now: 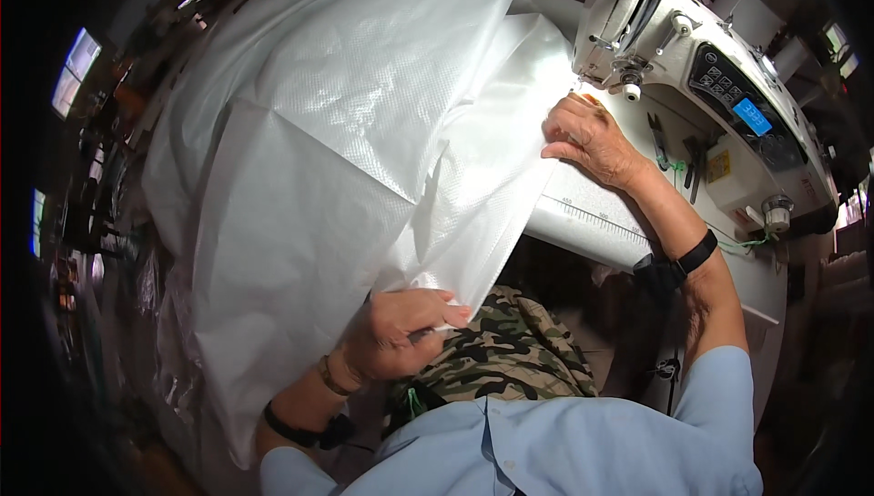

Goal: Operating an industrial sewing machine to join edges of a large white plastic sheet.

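Observation:
A large sheet of white woven plastic fabric (300, 214) spreads from the sewing machine's bed down across my lap. Near its lower right corner, my left hand (401, 332) is closed on the fabric's edge, fingers curled round it. My right hand (587, 136) grips the same edge higher up, close beside the needle area, with the fingertips partly lost in the glare. Above it stands the white sewing machine (614, 41), its head lit by a bright lamp. Between my two hands the edge runs fairly straight along the front of the bed.
A pair of dark snips (657, 136) lies on the table right of my right hand, with green thread beside it. A printed ruler scale (596, 216) runs along the table's front edge. The machine's control panel with a blue display (752, 116) is at the right.

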{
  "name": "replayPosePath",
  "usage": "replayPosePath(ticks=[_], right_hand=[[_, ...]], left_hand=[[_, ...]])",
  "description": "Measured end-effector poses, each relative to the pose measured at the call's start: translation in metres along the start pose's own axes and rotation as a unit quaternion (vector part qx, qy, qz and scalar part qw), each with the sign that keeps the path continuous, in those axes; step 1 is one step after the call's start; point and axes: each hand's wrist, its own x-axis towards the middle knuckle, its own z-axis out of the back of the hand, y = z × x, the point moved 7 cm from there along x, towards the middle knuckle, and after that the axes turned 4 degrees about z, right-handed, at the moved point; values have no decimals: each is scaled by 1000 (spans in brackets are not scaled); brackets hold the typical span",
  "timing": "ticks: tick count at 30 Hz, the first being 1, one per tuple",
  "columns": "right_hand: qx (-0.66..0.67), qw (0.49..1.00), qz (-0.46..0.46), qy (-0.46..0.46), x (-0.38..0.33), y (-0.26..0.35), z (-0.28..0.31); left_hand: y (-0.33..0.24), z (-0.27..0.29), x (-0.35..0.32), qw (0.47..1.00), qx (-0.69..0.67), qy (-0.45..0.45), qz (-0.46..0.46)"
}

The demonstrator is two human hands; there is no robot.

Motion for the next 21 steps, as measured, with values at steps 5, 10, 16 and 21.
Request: replayPosePath(ticks=[5, 10, 16, 21], right_hand=[[-99, 990, -15, -94, -10, 6, 8], [-108, 984, -115, -88, -26, 13, 5], [-93, 978, -174, -73, -42, 26, 0], [-107, 975, -184, -58, -42, 23, -3]], left_hand=[[-9, -40, 1, 996, 66, -23, -61], [-7, -57, 3, 995, 65, -19, -76], [-6, -55, 7, 992, 82, -4, -92], [-4, -52, 12, 991, 95, 6, -89]])
